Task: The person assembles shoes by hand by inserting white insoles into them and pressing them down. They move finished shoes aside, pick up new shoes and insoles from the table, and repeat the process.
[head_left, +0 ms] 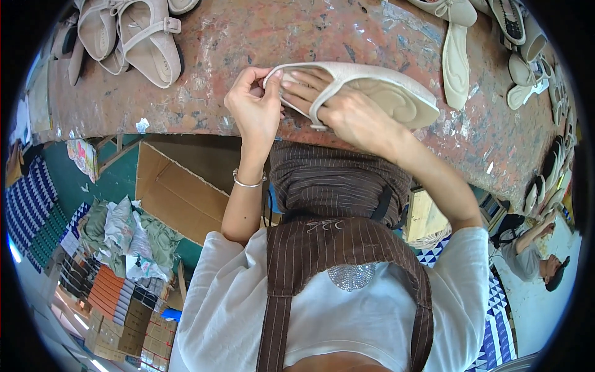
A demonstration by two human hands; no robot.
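Note:
A beige strapped shoe [396, 80] lies on its length at the near edge of the worktable, toe to the left and heel to the right. My left hand [255, 102] pinches the toe end, thumb and fingers on its rim. My right hand [353, 115] reaches in under the strap, its fingers stretched flat inside the front of the shoe over the insole. The strap crosses above those fingers, and a small buckle shows on the near side. The padded insole is visible at the heel. What lies beneath my right fingers is hidden.
Finished-looking beige shoes [149, 46] stand at the back left. A loose insole [456, 65] and more shoes lie at the back right of the stained worktable [248, 37]. Below the edge are a cardboard box [180, 192] and plastic bags [127, 235]. A person [533, 257] sits at far right.

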